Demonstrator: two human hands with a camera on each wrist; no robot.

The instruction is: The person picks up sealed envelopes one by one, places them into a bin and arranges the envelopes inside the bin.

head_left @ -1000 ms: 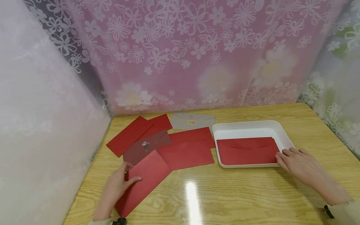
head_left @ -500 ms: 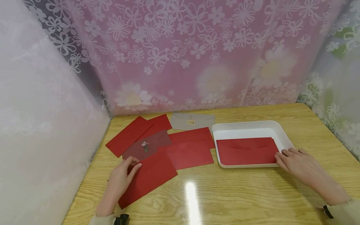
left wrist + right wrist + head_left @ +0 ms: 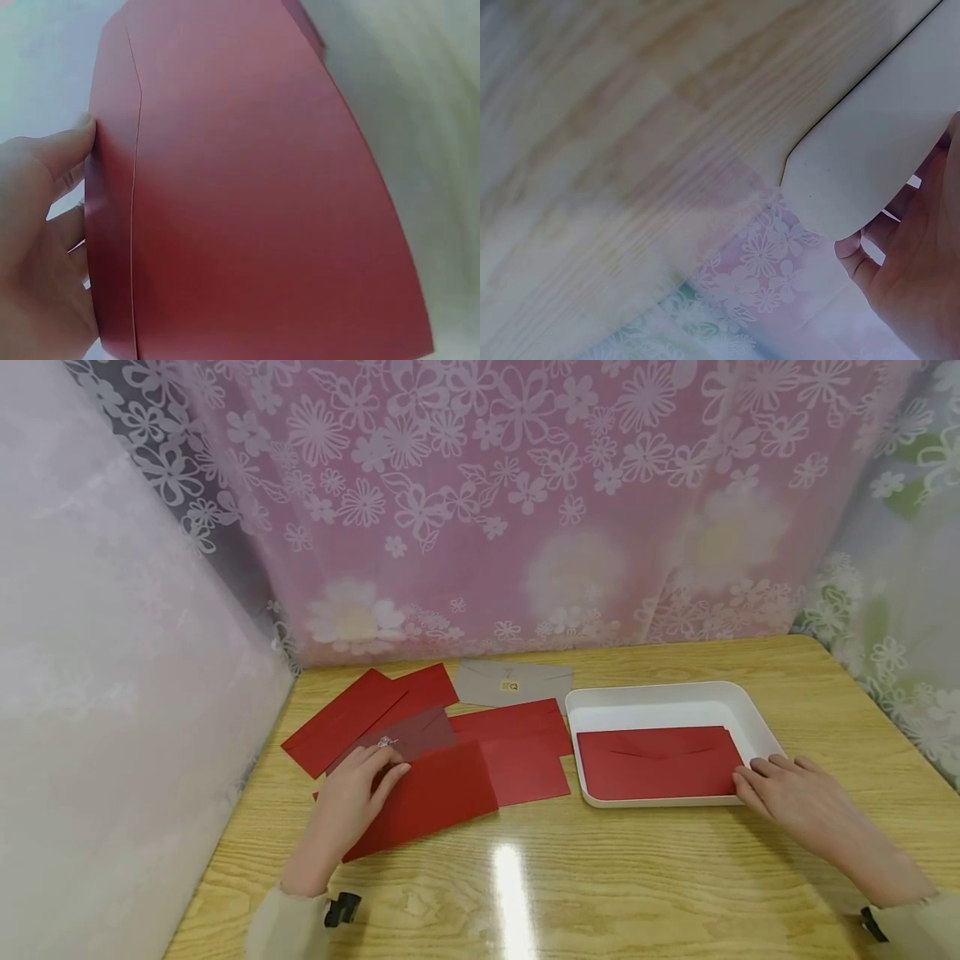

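Note:
My left hand [image 3: 347,806] pinches a red envelope [image 3: 435,797] by its upper left edge. The envelope is held over other envelopes on the table and overlaps a flat red envelope [image 3: 532,772]. Its back seam shows in the left wrist view, where the envelope [image 3: 255,180] fills most of the picture and bends slightly. At the right, my right hand [image 3: 817,806] grips the near right side of a white tray [image 3: 652,717]. In the right wrist view its fingers curl at the tray's edge. Red envelopes [image 3: 660,768] lie stacked in the tray's front part.
Behind the left hand lie a red envelope [image 3: 341,722], another red one [image 3: 431,689] and a maroon envelope [image 3: 416,735]. A grey envelope [image 3: 480,681] with a gold sticker lies at the back. A floral curtain [image 3: 480,527] closes off the wooden table's [image 3: 615,877] far side.
My left hand has moved forward and to the right with the red envelope, which has turned closer to level across the view. The right hand and the tray stay where they were.

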